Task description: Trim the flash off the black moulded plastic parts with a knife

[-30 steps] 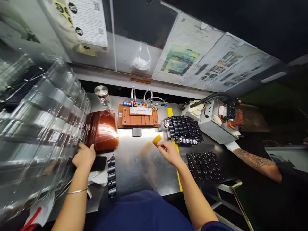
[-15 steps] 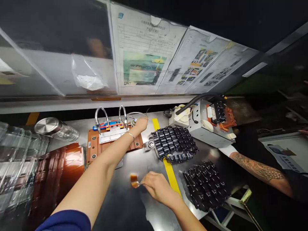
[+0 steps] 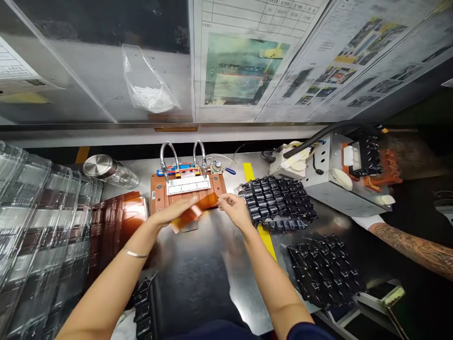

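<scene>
Amber, translucent film [image 3: 207,202] spans the gap between the two hands, blurred, over the near edge of the brown fixture block [image 3: 159,198]. The right hand [image 3: 232,208] pinches its right end between thumb and fingertips; the left hand [image 3: 182,208] reaches flat along the other end, fingers extended, and whether it grips cannot be told. As for progress, the film is off the bench and in hand, but not laid flat anywhere. Just beyond the hands, a white perforated strip [image 3: 189,185] sits on the block beneath two metal gooseneck hoses [image 3: 170,145]. Left of the left hand lies a stack of brown-amber sheets [image 3: 118,215], apparently supply not yet used. Right of the right hand, black moulded parts [image 3: 265,198] stand in close rows, none held; whether any carries film is too small to tell.
</scene>
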{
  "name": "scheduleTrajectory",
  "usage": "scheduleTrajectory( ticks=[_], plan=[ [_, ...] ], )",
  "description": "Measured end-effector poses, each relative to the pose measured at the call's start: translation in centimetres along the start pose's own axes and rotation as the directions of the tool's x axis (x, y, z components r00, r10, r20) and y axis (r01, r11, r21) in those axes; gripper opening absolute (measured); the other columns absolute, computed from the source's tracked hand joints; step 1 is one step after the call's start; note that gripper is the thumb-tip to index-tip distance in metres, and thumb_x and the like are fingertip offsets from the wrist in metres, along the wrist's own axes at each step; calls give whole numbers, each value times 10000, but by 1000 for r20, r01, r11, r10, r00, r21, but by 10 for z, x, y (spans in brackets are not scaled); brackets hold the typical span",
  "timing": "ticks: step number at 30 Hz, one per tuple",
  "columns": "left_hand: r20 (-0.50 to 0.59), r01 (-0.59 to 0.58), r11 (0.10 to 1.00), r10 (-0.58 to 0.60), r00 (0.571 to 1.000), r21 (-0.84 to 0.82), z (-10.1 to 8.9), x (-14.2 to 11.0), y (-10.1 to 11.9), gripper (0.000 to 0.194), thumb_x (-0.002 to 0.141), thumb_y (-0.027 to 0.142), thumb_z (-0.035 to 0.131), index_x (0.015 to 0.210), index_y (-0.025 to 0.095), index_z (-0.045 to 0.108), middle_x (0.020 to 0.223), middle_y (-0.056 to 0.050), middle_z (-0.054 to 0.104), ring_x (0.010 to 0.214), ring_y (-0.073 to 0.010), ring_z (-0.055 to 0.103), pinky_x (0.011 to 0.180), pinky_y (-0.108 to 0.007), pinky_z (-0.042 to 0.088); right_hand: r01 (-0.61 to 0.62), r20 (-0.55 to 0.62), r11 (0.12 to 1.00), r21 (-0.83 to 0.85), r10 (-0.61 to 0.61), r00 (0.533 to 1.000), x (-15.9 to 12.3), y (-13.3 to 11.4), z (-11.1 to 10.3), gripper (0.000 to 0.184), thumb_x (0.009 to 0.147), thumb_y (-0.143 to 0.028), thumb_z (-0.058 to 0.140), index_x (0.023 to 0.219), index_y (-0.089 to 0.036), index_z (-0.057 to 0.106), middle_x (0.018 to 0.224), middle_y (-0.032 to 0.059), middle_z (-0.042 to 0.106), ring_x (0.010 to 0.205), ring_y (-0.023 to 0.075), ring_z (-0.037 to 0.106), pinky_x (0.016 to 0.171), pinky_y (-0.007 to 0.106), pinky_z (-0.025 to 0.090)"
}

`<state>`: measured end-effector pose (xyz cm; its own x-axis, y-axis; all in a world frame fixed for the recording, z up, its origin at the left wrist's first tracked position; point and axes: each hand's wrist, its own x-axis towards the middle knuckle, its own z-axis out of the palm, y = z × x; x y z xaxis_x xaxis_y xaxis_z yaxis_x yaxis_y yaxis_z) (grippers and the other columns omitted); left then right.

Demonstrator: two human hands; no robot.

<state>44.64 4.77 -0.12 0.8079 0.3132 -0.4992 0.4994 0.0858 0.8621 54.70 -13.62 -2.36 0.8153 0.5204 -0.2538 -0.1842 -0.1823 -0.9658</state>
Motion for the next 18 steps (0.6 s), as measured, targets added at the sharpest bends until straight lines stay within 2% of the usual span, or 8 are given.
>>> scheduleTrajectory(
  ticks=[1, 3, 5, 8, 11, 14, 18],
  plan=[
    [20, 67, 997, -66, 998, -39, -16, -10, -10, 410, 780, 538, 639, 799, 133, 706, 746, -110, 725, 645, -244, 699, 550, -353, 574, -22, -45, 999, 30, 24, 999, 7, 8, 7, 168, 678, -325, 658, 748, -173, 667, 632, 6, 678, 566, 133, 619, 569, 262, 530],
    [-16, 159, 980, -162, 987, -121, -39, -20, -29, 350, 794, 481, 652, 833, 134, 681, 715, -89, 713, 670, -234, 711, 583, -345, 581, -73, -129, 993, 96, 85, 988, 16, 23, 20, 197, 659, -344, 645, 748, -170, 634, 625, 3, 670, 541, 123, 614, 539, 253, 534],
    [-105, 210, 959, -233, 967, -191, -50, -18, -44, 255, 834, 388, 645, 866, 135, 646, 710, -48, 687, 680, -186, 699, 621, -315, 575, -116, -191, 983, 145, 143, 971, 22, 35, 32, 202, 640, -341, 639, 745, -171, 613, 628, -3, 666, 527, 110, 609, 516, 235, 533],
    [-225, 247, 936, -304, 926, -249, -51, -2, -57, 235, 899, 335, 585, 1016, 134, 619, 904, -47, 673, 765, -155, 662, 683, -327, 564, -171, -230, 968, 182, 211, 950, 27, 40, 43, 194, 622, -327, 632, 738, -174, 601, 618, -11, 659, 502, 96, 601, 482, 214, 526],
    [-303, 252, 932, -326, 895, -259, -48, 15, -59, 327, 905, 347, 576, 1174, 161, 575, 1146, -83, 620, 940, -199, 633, 788, -403, 551, -217, -227, 959, 181, 255, 940, 36, 35, 47, 174, 616, -314, 635, 710, -172, 599, 589, -9, 656, 471, 92, 588, 447, 204, 512],
    [-365, 237, 943, -312, 877, -234, -49, 26, -55, 358, 902, 355, 576, 1207, 169, 560, 1200, -95, 599, 1001, -222, 619, 832, -436, 537, -249, -224, 956, 158, 280, 933, 46, 30, 48, 136, 616, -290, 638, 642, -170, 579, 520, -12, 635, 419, 82, 553, 400, 182, 469],
    [-389, 253, 949, -309, 868, -188, -53, 34, -53, 356, 901, 352, 579, 1205, 168, 562, 1200, -94, 600, 1002, -223, 619, 836, -438, 535, -253, -231, 959, 129, 277, 933, 55, 32, 48, 118, 626, -252, 618, 588, -178, 534, 481, -22, 624, 383, 69, 515, 376, 161, 424]
  ],
)
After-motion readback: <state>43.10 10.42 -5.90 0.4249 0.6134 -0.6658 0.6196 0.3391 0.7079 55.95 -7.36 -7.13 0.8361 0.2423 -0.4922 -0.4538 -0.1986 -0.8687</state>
